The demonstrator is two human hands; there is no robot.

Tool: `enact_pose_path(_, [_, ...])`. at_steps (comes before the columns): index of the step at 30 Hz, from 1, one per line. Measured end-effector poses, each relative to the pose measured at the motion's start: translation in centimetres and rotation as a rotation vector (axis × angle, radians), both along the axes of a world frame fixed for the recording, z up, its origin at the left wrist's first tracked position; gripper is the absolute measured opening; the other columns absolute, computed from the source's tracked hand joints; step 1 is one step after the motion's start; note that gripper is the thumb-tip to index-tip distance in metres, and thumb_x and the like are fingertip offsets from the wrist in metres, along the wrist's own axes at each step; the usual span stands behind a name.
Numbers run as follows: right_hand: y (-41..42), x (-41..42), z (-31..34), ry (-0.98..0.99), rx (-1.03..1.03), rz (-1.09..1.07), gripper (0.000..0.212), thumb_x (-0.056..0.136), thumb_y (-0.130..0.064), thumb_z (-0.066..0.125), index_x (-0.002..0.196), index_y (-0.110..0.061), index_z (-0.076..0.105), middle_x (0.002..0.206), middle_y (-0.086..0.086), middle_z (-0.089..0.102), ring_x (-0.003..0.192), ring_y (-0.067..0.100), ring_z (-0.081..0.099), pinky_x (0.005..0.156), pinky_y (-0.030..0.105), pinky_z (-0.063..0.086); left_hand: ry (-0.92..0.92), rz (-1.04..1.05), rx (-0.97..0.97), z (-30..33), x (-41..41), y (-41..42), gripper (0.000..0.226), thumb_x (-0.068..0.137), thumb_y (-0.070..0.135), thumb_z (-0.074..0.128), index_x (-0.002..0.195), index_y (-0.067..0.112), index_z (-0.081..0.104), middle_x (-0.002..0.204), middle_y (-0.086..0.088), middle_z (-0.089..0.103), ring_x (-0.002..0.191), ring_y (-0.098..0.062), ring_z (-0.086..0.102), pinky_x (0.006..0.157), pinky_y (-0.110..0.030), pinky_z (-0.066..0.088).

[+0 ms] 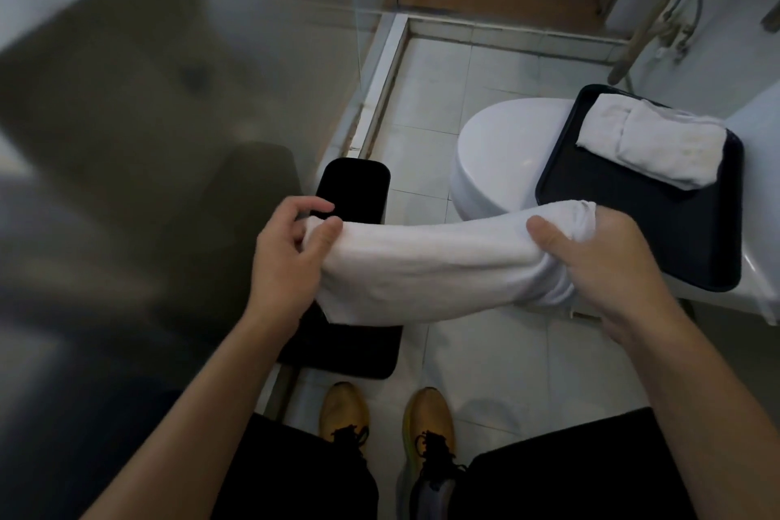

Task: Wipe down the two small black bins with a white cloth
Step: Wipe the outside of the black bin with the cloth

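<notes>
A white cloth (426, 262) is gripped at its ends by both hands, left (287, 253) and right (608, 266), above two black bins (352, 190).

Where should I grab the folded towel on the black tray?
Grab the folded towel from above, across its thick middle. It lies flat on the black tray with bare tray on its near side, so fingers can slip under that long edge.

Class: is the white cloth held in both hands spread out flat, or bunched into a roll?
Bunched into a loose roll. The white cloth spans between the left hand and right hand, each gripping one end, with no flat open sheet showing.
</notes>
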State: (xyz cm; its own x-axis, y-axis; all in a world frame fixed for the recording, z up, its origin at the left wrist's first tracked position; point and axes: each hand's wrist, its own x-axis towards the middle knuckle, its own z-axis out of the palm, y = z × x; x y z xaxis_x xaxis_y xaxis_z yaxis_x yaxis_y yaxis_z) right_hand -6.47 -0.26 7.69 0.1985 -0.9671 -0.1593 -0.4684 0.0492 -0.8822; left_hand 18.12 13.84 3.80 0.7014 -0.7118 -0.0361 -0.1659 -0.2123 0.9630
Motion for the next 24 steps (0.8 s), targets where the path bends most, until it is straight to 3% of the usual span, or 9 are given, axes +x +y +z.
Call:
enact_pose_path(2, [0.0,-0.1,0.2,0.105,-0.086,-0.066,0.055,0.083,-0.029,0.080,0.124,-0.008,0.049,0.113,0.000,0.058,0.100,0.018,0.057,0.080,0.029,0.040,-0.075,-0.092,0.017,0.1,0.5,0.2,0.014,0.092,0.024,0.062,0.103,0.030,0.069,0.096,0.006,0.067,0.086,-0.009,0.061,0.067,-0.023,0.046])
enact_pose_path(7, [-0.2,-0.9,1.1,0.025,-0.179,0.032,0.079,0.083,-0.024,0.080,0.144,-0.031,0.029,0.142,-0.006,0.044,0.124,0.011,0.045,0.099,0.031,0.036,-0.040,-0.361,0.124,0.4,1.9,1.0,0.037,0.081,0.022,0.073,0.117,0.026,0.069,0.111,0.011,0.069,0.104,-0.002,0.063,0.083,-0.017,0.052])
enact_pose_path(9, [-0.8,-1.6,1.6,0.092,-0.182,0.207,0.087,0.075,-0.034,0.084,0.147,-0.035,0.035,0.150,-0.013,0.041,0.131,0.008,0.043,0.107,0.030,0.035,-0.142,-0.370,0.169,0.5,2.1,1.3,0.038,0.079,0.020,0.076,0.116,0.026,0.069,0.108,0.012,0.069,0.100,0.000,0.063,0.080,-0.012,0.051])
enact_pose_path(12, [-1.5,-2.8,1.4,0.332,-0.140,0.503,0.051,0.063,-0.034,0.091,0.109,-0.036,0.071,0.112,-0.016,0.068,0.105,0.006,0.062,0.084,0.021,0.044,-0.375,-0.261,0.177,0.4,1.9,1.4,0.018,0.082,0.021,0.074,0.099,0.027,0.071,0.098,0.007,0.066,0.092,-0.004,0.062,0.074,-0.010,0.045])
enact_pose_path(14, [-1.3,-2.8,0.5,0.402,-0.179,0.505,0.028,0.070,-0.022,0.089,0.086,-0.037,0.072,0.091,-0.013,0.065,0.086,0.009,0.061,0.068,0.021,0.040,-0.478,-0.196,0.191,0.1,2.0,1.4,0.011,0.082,0.023,0.074,0.092,0.022,0.069,0.102,0.004,0.053,0.092,-0.009,0.054,0.075,-0.005,0.040])
enact_pose_path(18, [-1.6,-2.0,-1.4,0.450,-0.466,0.487,0.010,0.081,-0.023,0.080,0.088,-0.020,0.074,0.113,0.000,0.051,0.104,0.013,0.043,0.087,0.029,0.036,-0.565,-0.254,0.201,0.0,2.7,1.4,0.012,0.083,0.025,0.072,0.081,0.019,0.062,0.118,0.009,0.046,0.110,-0.008,0.045,0.090,-0.016,0.038])
enact_pose_path(19, [-1.7,-2.0,-1.7,0.387,-0.432,0.506,0.008,0.084,-0.025,0.077,0.087,-0.020,0.071,0.114,-0.002,0.055,0.105,0.013,0.047,0.088,0.031,0.039,-0.554,-0.262,0.186,0.0,2.8,1.4,0.014,0.085,0.026,0.071,0.079,0.019,0.060,0.115,0.008,0.053,0.106,-0.006,0.050,0.087,-0.019,0.041])
enact_pose_path(22, [-1.4,-1.1,-2.5,0.172,-0.235,0.418,0.012,0.091,-0.026,0.068,0.081,-0.022,0.062,0.080,-0.005,0.063,0.078,0.018,0.058,0.068,0.037,0.044,-0.424,-0.238,0.205,0.0,2.2,0.9,0.015,0.088,0.029,0.066,0.080,0.022,0.056,0.082,0.006,0.062,0.073,0.001,0.057,0.059,-0.014,0.041])
enact_pose_path(24, [-0.8,0.4,-3.1,0.144,-0.253,0.306,0.012,0.089,-0.023,0.069,0.079,-0.021,0.062,0.074,-0.004,0.063,0.075,0.016,0.059,0.066,0.036,0.044,-0.397,-0.165,0.263,-0.7,1.2,0.5,0.013,0.090,0.032,0.064,0.083,0.021,0.058,0.077,0.007,0.061,0.070,-0.002,0.058,0.055,-0.018,0.041])
